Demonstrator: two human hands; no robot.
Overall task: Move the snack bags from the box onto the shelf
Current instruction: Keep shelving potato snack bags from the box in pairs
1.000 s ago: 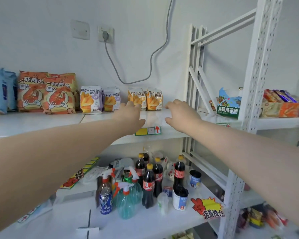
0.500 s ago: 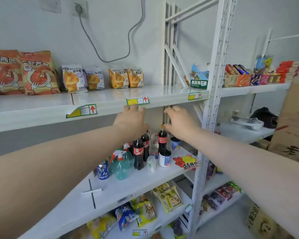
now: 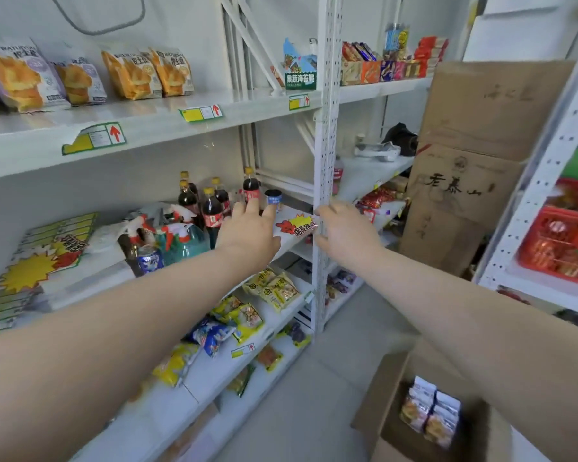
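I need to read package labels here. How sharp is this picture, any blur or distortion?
Head view: wide-angle stretch tilts the white rack post at right; the red basket beside it is blur-smeared; the snack bags in the box are soft, print unreadable; light even, no strong glare.

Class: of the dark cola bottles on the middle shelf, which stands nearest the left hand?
The rightmost bottle, alone beside the blue-labelled cup: the left hand lies just below its red label. The other bottles cluster further left.
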